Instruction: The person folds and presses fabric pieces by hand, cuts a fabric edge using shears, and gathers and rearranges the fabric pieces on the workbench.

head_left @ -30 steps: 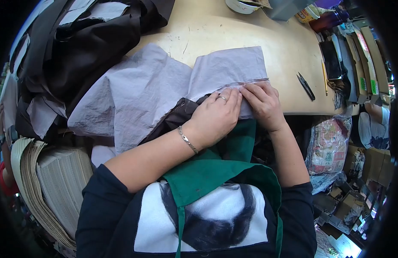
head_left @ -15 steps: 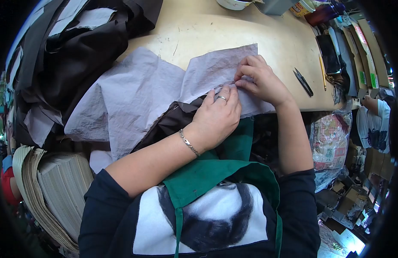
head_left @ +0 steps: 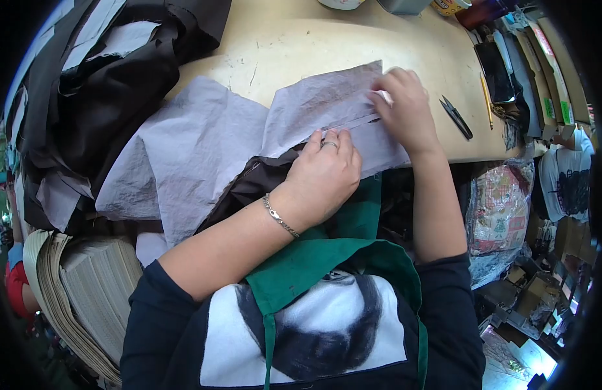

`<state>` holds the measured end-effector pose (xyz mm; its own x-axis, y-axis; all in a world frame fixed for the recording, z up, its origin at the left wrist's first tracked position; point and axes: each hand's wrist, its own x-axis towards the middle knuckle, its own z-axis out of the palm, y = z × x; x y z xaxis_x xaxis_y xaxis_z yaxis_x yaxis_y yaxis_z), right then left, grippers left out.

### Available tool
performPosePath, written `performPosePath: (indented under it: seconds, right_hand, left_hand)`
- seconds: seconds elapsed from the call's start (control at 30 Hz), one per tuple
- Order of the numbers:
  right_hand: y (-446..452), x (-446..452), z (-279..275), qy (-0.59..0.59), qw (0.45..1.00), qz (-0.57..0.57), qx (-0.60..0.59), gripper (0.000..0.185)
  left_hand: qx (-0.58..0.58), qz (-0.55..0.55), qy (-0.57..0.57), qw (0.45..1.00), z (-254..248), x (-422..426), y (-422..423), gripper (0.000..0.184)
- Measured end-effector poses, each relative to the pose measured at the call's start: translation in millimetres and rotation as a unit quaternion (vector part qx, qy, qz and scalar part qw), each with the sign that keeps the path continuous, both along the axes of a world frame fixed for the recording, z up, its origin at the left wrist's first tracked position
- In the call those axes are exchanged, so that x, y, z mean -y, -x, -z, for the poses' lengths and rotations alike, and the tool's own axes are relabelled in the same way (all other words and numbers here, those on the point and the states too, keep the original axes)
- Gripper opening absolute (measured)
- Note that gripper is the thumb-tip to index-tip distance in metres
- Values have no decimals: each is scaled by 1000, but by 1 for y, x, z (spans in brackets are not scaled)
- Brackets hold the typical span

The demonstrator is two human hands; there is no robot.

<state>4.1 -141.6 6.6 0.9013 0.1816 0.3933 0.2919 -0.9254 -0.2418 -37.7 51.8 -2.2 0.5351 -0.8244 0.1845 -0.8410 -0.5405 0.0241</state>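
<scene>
Cloth (head_left: 203,143) beneath left fingers (head_left: 344,145), corner (head_left: 377,66) near right fingers (head_left: 395,82)

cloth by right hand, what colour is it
The cloth is pale greyish lilac, shown in the head view.

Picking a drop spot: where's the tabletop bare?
Bare: tabletop beyond the lavender-grey fabric, between dark brown fabric pile and thread snips. Slim strip: snips to pencil. Crowded: left side, under the pile; right edge, past the pencil.
</scene>
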Motion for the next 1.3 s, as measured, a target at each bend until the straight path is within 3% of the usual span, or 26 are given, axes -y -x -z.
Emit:
performPosePath:
  seconds: [0.03, 0.13, 0.27, 0.37, 0.67, 0.87, 0.97, 1.1, 1.2, 1.3]
  right_hand:
    - [4, 6, 6, -60, 996, -13, 62, 12]
    - [30, 5, 16, -133, 986, -76, 58, 19]
    - [46, -10, 32, -85, 988, -125, 26, 25]
    - [52, -10, 33, 20, 997, -71, 34, 28]
    - [64, -21, 35, 114, 988, 95, 32, 34]
    - [60, -17, 33, 125, 974, 191, -3, 35]
    - [56, -11, 30, 94, 980, 173, -1, 33]
    - [54, 6, 21, -17, 992, 81, 97, 31]
    - [54, -6, 33, -65, 995, -65, 24, 29]
    - [55, -10, 33, 7, 998, -59, 24, 27]
  left_hand:
    - [-29, 1, 19, 999, -2, 0, -2, 43]
    - [-94, -1, 24, 995, -9, 1, -6, 39]
    - [-78, -9, 56, 995, -5, 3, -7, 36]
    - [-98, -15, 52, 994, -9, 2, -9, 38]
    - [-160, -29, 29, 986, -21, 7, -16, 50]
    - [-118, -24, 6, 993, -15, 7, -14, 56]
    - [-115, -27, 20, 993, -13, 3, -12, 59]
    - [-120, -38, 19, 992, -10, -1, -9, 66]
    - [-97, -44, -7, 994, -9, 2, -5, 68]
    - [-84, -49, -32, 995, -10, 2, -4, 72]
